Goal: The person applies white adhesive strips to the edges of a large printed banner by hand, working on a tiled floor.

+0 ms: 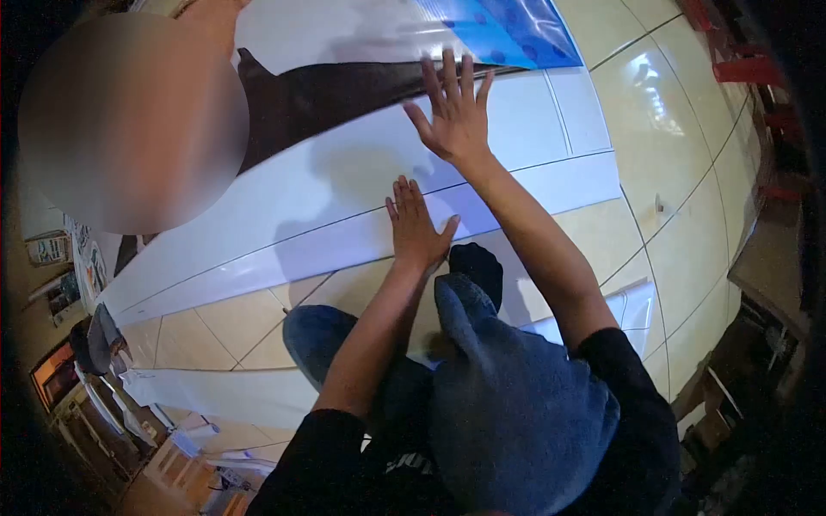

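Observation:
A long white sheet point(335, 172) with thin black lines lies across the floor in front of me. My left hand point(416, 230) rests flat on its nearer edge, fingers together and thumb out to the side. Farther up, my right hand point(458, 120) is spread wide over the sheet, its fingertips reaching across a dark brown strip point(331, 96). Beyond that strip is a glossy sheet point(508, 30) printed in white and blue. Neither hand grips anything.
A person point(138, 129), mostly blurred, is at the upper left. My bent knee point(318, 340) is close to the sheet's near edge. Another white strip point(258, 391) lies on the tiled floor point(680, 198). Red furniture point(748, 70) stands at the right, and a wooden frame point(172, 473) at the lower left.

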The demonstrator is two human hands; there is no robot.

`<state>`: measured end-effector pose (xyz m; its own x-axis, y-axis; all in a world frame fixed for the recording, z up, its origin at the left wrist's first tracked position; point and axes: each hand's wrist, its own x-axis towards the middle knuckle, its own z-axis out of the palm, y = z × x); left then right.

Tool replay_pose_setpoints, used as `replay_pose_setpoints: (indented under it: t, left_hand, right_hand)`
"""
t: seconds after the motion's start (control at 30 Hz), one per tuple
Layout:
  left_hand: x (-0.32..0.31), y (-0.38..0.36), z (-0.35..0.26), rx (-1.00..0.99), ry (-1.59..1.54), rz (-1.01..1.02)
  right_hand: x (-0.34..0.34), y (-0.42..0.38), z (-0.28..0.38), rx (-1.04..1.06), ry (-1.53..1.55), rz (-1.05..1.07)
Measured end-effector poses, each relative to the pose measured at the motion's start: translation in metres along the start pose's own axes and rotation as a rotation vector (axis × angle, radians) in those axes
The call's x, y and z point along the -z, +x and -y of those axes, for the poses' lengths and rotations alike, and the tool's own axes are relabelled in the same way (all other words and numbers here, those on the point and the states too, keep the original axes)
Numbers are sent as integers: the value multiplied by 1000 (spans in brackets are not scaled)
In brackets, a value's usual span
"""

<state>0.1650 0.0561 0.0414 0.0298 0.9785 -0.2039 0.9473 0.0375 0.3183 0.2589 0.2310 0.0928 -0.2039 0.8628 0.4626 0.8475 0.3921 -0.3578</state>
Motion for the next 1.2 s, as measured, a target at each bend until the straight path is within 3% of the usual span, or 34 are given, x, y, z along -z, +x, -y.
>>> replay_pose_setpoints:
  t: [0.1,0.17,0.37,0.43,0.5,0.57,0.7,0.83,0.93,1.0,1.07,1.13,1.17,1.2]
  left_hand:
    - [-2,-4,3,-37,1,-24]
    - [2,-1,-3,8,24,26]
    - [1,1,-2,2,18,46]
    - [-3,-2,4,-34,21,29]
    - [-4,-3,4,-18,33,59]
    - [-1,-1,3,1,48,66]
    - [-5,0,-3,1,32,31]
    - [13,8,-17,-38,-1,43]
    - [8,6,-8,-42,3,63]
    - [2,8,1,-114,23,40]
    - [-3,12,-3,-103,31,12]
    - [-7,21,-15,-138,85,27]
    - [-6,33,-28,-192,53,74]
    - [-9,46,-42,-190,41,80]
  right_hand:
    - [21,-5,15,-28,24,-51]
    - [-31,-77,-17,-64,-117,383]
    - [-24,-87,-27,3,-56,393]
    - [-8,-85,-63,-114,-227,417]
    - [0,-87,-117,-177,-344,204]
    - [17,-83,-150,-308,-388,169]
    - [5,-85,-134,-321,-343,129]
    - [-28,-90,-12,-23,51,434]
    - [-30,-93,-12,56,45,391]
    - [-9,-98,-49,63,-44,480]
    - [23,-111,-99,-90,-156,434]
    - [56,-127,-153,-399,-342,416]
    - [64,-147,-182,-419,-414,186]
    - [72,-153,-202,-563,-438,209]
